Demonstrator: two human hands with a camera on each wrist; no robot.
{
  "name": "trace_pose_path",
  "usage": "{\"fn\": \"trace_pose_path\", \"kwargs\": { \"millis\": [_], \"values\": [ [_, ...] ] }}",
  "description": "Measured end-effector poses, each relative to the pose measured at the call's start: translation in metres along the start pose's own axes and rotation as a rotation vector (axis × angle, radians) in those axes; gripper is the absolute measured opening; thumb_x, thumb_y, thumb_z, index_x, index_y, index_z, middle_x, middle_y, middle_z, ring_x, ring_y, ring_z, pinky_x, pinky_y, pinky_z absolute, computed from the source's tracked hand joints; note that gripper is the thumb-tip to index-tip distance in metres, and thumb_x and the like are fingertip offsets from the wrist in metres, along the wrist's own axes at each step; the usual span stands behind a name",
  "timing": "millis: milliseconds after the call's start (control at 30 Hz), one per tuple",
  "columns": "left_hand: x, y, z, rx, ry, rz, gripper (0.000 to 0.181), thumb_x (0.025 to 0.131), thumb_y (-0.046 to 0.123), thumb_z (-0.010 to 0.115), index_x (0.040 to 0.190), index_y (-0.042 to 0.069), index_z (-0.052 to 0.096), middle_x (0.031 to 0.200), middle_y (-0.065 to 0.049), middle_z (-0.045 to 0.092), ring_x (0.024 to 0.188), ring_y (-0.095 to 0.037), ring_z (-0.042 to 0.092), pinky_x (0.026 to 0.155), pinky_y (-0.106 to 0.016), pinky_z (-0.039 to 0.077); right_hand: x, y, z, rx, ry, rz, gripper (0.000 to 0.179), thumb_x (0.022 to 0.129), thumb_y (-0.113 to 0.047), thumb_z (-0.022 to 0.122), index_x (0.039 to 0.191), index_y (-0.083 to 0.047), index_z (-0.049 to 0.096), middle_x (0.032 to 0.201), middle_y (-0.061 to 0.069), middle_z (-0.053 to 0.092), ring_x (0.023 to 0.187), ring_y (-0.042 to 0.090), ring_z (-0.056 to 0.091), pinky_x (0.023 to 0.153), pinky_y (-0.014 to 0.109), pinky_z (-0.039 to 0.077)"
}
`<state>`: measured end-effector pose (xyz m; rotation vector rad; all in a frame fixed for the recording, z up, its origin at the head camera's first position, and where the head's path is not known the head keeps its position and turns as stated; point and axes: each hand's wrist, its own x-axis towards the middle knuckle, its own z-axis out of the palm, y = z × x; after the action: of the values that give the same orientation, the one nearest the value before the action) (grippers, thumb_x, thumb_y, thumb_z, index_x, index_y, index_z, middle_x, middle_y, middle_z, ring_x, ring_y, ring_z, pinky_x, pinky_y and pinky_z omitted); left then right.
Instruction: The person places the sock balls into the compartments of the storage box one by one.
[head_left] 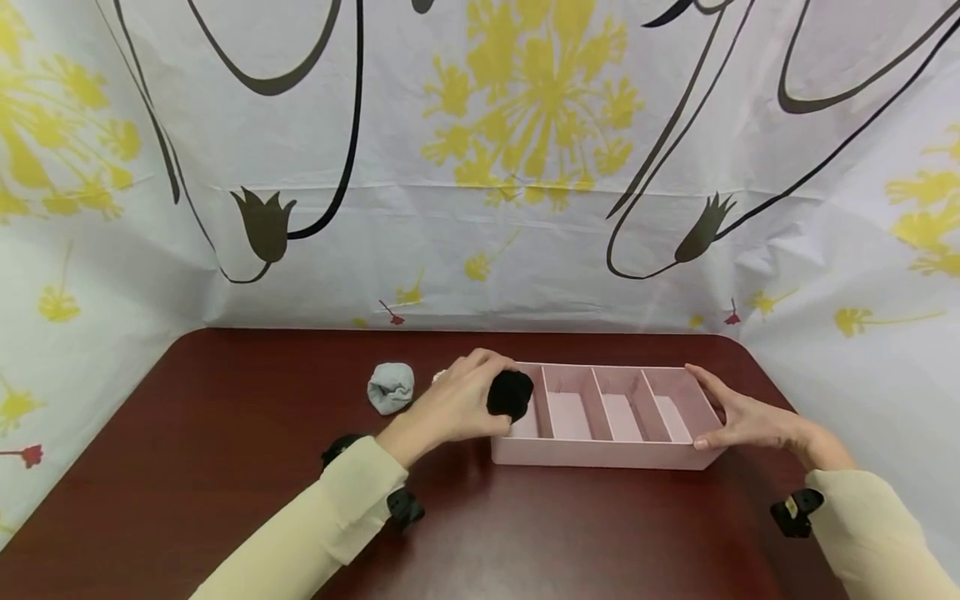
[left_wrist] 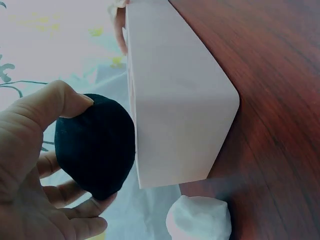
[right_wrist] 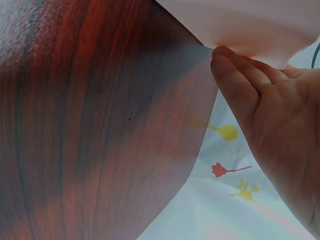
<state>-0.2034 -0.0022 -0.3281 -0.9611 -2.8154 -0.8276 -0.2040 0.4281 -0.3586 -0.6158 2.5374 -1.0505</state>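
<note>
My left hand (head_left: 463,402) pinches a balled-up black sock (head_left: 511,396) between thumb and fingers. The sock is over the left end of a pink divided box (head_left: 600,454), level with its rim in the left wrist view. My right hand (head_left: 757,423) holds the box's right end, thumb at the front corner and fingers at the back one. In the right wrist view its fingers lie against the end wall. Left of the box sits a grey rolled sock (head_left: 391,387). A white rolled bundle (left_wrist: 199,220) lies by the box's left end, mostly hidden behind my left hand in the head view.
The box stands on a dark red wooden table (head_left: 225,433) and has a row of several compartments. A white patterned sheet (head_left: 420,275) hangs behind the table and along its sides. Each wrist carries a black strap-on device (head_left: 797,512).
</note>
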Motion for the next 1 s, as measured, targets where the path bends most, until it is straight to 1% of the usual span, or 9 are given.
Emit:
{"fn": "trace_pose_path", "kwargs": {
  "millis": [67, 167, 300, 400, 533, 633, 700, 867, 1000],
  "values": [
    [0.005, 0.000, 0.001, 0.015, -0.013, 0.007, 0.063, 0.068, 0.028, 0.070, 0.129, 0.017, 0.054, 0.128, -0.006, 0.051, 0.107, -0.027, 0.051, 0.081, -0.039, 0.045, 0.000, 0.000, 0.000, -0.002, 0.003, 0.000, 0.106, 0.075, -0.006, 0.075, 0.147, 0.004, -0.002, 0.142, 0.033, 0.015, 0.109, -0.017, 0.034, 0.082, 0.016, 0.043],
    [0.013, 0.001, 0.003, 0.043, -0.043, 0.038, 0.064, 0.069, 0.027, 0.068, 0.129, 0.015, 0.053, 0.128, -0.007, 0.051, 0.108, -0.027, 0.050, 0.083, -0.036, 0.045, 0.000, 0.000, 0.000, -0.014, 0.007, 0.005, 0.106, 0.075, -0.007, 0.075, 0.147, 0.003, -0.002, 0.143, 0.033, 0.016, 0.109, -0.018, 0.033, 0.083, 0.017, 0.043],
    [0.022, 0.003, 0.006, 0.099, -0.082, 0.101, 0.061, 0.069, 0.025, 0.069, 0.126, 0.013, 0.052, 0.123, -0.007, 0.054, 0.106, -0.026, 0.050, 0.088, -0.034, 0.043, 0.000, 0.000, -0.001, -0.026, 0.012, 0.009, 0.106, 0.075, -0.007, 0.075, 0.147, 0.003, -0.002, 0.142, 0.032, 0.018, 0.109, -0.018, 0.032, 0.082, 0.017, 0.043],
    [0.027, 0.006, 0.009, 0.169, -0.099, 0.157, 0.055, 0.069, 0.026, 0.070, 0.119, 0.013, 0.052, 0.116, -0.006, 0.057, 0.102, -0.022, 0.051, 0.089, -0.031, 0.041, -0.001, 0.000, -0.001, -0.006, 0.005, 0.003, 0.106, 0.075, -0.005, 0.074, 0.147, 0.003, -0.003, 0.141, 0.033, 0.018, 0.108, -0.017, 0.034, 0.082, 0.017, 0.044],
    [0.031, 0.010, 0.014, 0.298, -0.119, 0.208, 0.052, 0.069, 0.030, 0.073, 0.113, 0.013, 0.052, 0.110, -0.005, 0.059, 0.100, -0.018, 0.054, 0.089, -0.030, 0.039, -0.001, 0.000, 0.001, 0.026, -0.006, -0.008, 0.105, 0.076, -0.004, 0.073, 0.146, 0.004, -0.004, 0.139, 0.032, 0.018, 0.108, -0.015, 0.037, 0.081, 0.017, 0.044],
    [0.034, 0.012, 0.019, 0.367, -0.123, 0.216, 0.052, 0.069, 0.034, 0.074, 0.110, 0.012, 0.051, 0.105, -0.004, 0.060, 0.097, -0.017, 0.056, 0.088, -0.030, 0.040, -0.002, 0.001, 0.002, 0.046, -0.009, -0.005, 0.104, 0.076, -0.003, 0.072, 0.146, 0.003, -0.004, 0.139, 0.031, 0.017, 0.108, -0.012, 0.039, 0.080, 0.017, 0.044],
    [0.035, 0.011, 0.022, 0.380, -0.125, 0.207, 0.053, 0.069, 0.034, 0.074, 0.110, 0.011, 0.051, 0.102, -0.004, 0.061, 0.094, -0.017, 0.057, 0.087, -0.031, 0.041, -0.002, 0.002, 0.002, 0.059, -0.011, 0.000, 0.104, 0.076, -0.003, 0.072, 0.146, 0.004, -0.005, 0.140, 0.031, 0.016, 0.108, -0.011, 0.041, 0.080, 0.017, 0.044],
    [0.036, 0.008, 0.026, 0.335, -0.141, 0.176, 0.055, 0.068, 0.031, 0.075, 0.113, 0.009, 0.051, 0.103, -0.006, 0.061, 0.093, -0.018, 0.057, 0.089, -0.033, 0.042, -0.001, 0.003, 0.003, 0.036, -0.005, -0.003, 0.104, 0.076, -0.004, 0.072, 0.146, 0.004, -0.004, 0.139, 0.032, 0.017, 0.108, -0.012, 0.040, 0.080, 0.017, 0.044],
    [0.039, 0.006, 0.027, 0.309, -0.165, 0.166, 0.055, 0.068, 0.028, 0.075, 0.113, 0.008, 0.052, 0.103, -0.006, 0.061, 0.092, -0.017, 0.057, 0.088, -0.033, 0.042, -0.002, 0.002, 0.002, 0.027, 0.007, 0.007, 0.104, 0.075, -0.005, 0.073, 0.146, 0.004, -0.003, 0.140, 0.030, 0.018, 0.107, -0.011, 0.039, 0.080, 0.017, 0.044]
  ]
}}
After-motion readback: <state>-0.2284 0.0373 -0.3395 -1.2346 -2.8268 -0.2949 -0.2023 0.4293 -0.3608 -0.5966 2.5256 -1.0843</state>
